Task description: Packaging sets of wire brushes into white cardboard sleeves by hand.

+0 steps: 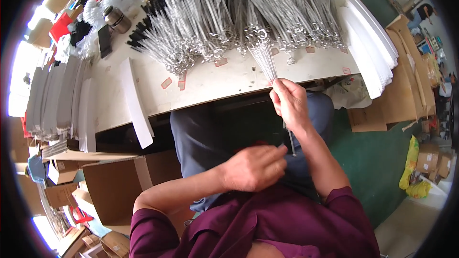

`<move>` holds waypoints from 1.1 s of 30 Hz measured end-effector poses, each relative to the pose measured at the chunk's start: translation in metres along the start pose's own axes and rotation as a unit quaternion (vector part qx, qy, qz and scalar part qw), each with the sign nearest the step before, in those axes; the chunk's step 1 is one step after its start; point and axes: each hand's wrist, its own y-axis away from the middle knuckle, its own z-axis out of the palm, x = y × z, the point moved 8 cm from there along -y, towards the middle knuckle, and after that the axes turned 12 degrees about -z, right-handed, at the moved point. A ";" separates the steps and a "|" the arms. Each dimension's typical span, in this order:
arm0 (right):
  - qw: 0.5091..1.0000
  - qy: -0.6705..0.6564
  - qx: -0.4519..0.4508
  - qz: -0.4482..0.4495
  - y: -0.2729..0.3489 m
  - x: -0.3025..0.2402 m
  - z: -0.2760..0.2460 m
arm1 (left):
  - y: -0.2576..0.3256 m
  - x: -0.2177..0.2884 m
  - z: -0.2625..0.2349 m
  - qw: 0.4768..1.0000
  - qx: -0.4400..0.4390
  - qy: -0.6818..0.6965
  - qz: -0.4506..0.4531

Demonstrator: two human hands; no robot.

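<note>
My right hand is closed around a bundle of thin metal rods, in front of the table's near edge. The bundle's ringed ends fan out over the table, and a thin rod end hangs below the hand. Lower and to the left, my left hand is curled with its fingers pressed together, slightly blurred, beside that hanging end. Whatever it may pinch is hidden. Beyond the hands lie big heaps of similar metal rods with ringed near ends; black parts show among those on the left.
White strips are stacked at the table's right, more white pieces at its left. One white strip overhangs the table's edge. A metal flask and a phone stand behind. Cardboard boxes flank my legs.
</note>
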 end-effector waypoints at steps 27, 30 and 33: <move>0.983 0.032 -0.166 0.077 0.029 0.005 0.050 | 0.196 -0.190 -0.238 0.623 0.430 0.363 -0.543; 0.973 0.068 -0.220 0.019 0.038 -0.001 0.072 | 0.173 -0.184 -0.224 0.645 0.436 0.437 -0.450; 0.962 0.094 -0.253 -0.045 0.051 -0.019 0.095 | 0.145 -0.179 -0.212 0.667 0.434 0.487 -0.360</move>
